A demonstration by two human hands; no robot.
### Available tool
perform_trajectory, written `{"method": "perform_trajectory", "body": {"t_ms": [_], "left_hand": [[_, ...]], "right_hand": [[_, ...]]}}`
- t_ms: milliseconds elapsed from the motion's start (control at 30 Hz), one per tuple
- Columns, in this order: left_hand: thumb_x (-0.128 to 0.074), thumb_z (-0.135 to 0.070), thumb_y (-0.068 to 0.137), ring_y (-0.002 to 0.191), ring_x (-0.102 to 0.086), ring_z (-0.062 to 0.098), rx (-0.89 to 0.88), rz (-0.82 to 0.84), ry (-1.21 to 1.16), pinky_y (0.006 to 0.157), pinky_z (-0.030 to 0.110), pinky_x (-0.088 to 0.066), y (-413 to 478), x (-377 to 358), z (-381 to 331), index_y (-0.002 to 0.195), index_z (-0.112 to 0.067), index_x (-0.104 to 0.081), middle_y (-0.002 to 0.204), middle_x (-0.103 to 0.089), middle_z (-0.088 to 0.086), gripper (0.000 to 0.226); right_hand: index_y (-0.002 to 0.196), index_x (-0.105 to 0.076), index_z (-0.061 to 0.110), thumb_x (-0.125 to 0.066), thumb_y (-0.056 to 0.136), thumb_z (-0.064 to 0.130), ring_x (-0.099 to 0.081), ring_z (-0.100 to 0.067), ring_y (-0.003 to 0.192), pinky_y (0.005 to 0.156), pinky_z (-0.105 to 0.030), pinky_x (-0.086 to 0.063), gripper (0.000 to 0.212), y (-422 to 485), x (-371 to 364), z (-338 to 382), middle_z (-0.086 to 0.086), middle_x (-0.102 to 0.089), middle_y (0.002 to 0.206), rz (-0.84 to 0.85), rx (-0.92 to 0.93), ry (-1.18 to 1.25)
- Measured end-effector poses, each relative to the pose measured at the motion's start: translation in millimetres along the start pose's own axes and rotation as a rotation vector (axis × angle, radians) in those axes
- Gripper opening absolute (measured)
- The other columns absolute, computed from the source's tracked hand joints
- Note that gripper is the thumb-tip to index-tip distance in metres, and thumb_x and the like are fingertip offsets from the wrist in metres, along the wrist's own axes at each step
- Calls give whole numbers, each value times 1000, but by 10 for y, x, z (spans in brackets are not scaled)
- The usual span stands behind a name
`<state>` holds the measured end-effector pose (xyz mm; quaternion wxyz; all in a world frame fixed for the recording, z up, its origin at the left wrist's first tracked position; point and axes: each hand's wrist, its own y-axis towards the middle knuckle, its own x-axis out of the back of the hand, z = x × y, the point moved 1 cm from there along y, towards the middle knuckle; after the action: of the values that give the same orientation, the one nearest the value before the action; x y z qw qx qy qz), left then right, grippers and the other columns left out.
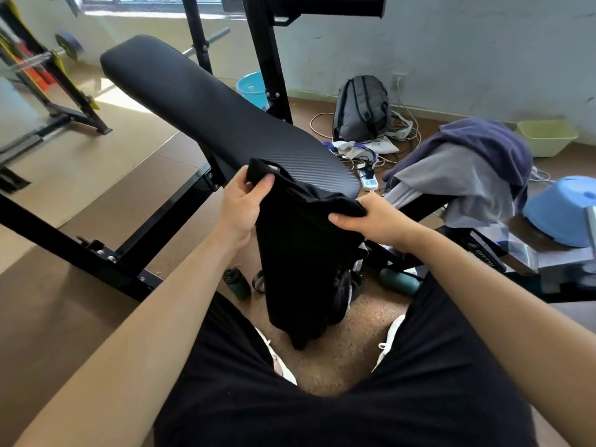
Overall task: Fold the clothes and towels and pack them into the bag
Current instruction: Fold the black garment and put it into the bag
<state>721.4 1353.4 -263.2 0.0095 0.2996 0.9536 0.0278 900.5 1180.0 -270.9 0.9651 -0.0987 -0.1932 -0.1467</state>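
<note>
A black garment hangs folded lengthwise in front of me, its lower end dangling above the floor between my knees. My left hand pinches its upper left corner. Gripping the upper right edge is my right hand. On a bar to the right lies a pile of clothes: a grey piece under a navy one. A grey backpack stands upright on the floor by the far wall. Partly hidden behind the hanging garment is a dark bag on the floor.
A padded black bench slants across the middle on a black steel frame. Two dark green bottles lie on the floor. Cables and a power strip sit near the backpack. Blue buckets and a yellow basin stand around.
</note>
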Motion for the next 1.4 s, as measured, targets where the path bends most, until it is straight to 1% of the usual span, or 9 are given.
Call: {"method": "perform_trajectory", "body": {"t_ms": [233, 400, 500, 633, 767, 900, 1100, 1267, 1400], "left_hand": [[-58, -16, 103, 105, -68, 12, -31, -95, 54, 94, 28, -57, 336, -86, -398, 120, -11, -67, 109, -71, -2, 20], [-63, -30, 100, 134, -50, 18, 125, -136, 288, 113, 34, -42, 437, -91, -225, 148, -15, -43, 147, -53, 3, 54], [-61, -24, 99, 113, -57, 12, 88, -266, 144, 98, 27, -48, 109, -49, 21, 139, -15, -53, 124, -59, -2, 42], [-68, -34, 81, 84, -60, 12, 104, -87, -60, 71, 21, -51, -499, -209, 567, 117, -13, -60, 100, -62, 6, 43], [-83, -54, 64, 100, -67, 8, 164, 103, 108, 91, 29, -54, -851, -578, 981, 116, -26, -61, 109, -70, -7, 63], [-83, -67, 55, 109, -65, 8, 229, 0, 290, 96, 32, -52, -805, -964, 1028, 111, -48, -50, 107, -65, -25, 67], [-72, -46, 86, 111, -67, 28, 180, -186, 536, 92, 43, -54, -587, -1219, 964, 126, -27, -60, 113, -72, -2, 46], [-73, -48, 87, 94, -67, 24, 111, -160, 684, 74, 31, -44, -430, -790, 1025, 96, -22, -69, 81, -63, -13, 29], [-72, -63, 80, 89, -69, 21, 168, -94, 787, 75, 35, -54, -202, -392, 1049, 82, -28, -71, 82, -72, -10, 35]], "right_hand": [[99, -64, 4, -58, 103, 25, -57, -26, 75, 57, -32, -45, 22, 29, -159, 442, -14, -58, 86, 22, 38, 372], [107, -66, 10, -55, 104, 30, -66, -19, 75, 49, -28, -50, 23, 152, -260, 625, -9, -70, 95, -104, -86, 742], [99, -65, 10, -56, 104, 30, -68, -20, 75, 50, -28, -54, 22, 190, -256, 658, -8, -69, 91, -209, -124, 806], [107, -62, 4, -54, 105, 24, -69, -24, 83, 57, -31, -59, 22, 182, -238, 674, -13, -68, 101, -255, -112, 903], [121, -58, -3, -54, 105, 23, -68, -32, 94, 61, -33, -61, 31, 139, -211, 682, -22, -65, 120, -332, -117, 980], [131, -54, -8, -54, 105, 24, -70, -29, 87, 67, -34, -62, 41, 58, -147, 729, -24, -62, 129, -404, -74, 1067], [128, -56, -6, -51, 106, 25, -72, -29, 93, 77, -37, -62, 38, -44, 34, 740, -27, -61, 134, -424, -3, 1099], [128, -55, -6, -52, 106, 22, -64, -34, 111, 74, -37, -64, 36, -19, 259, 685, -26, -57, 138, -533, 17, 1114], [123, -57, -2, -52, 106, 22, -65, -33, 110, 74, -38, -64, 30, 55, 303, 569, -21, -62, 130, -548, -3, 1100]]}}
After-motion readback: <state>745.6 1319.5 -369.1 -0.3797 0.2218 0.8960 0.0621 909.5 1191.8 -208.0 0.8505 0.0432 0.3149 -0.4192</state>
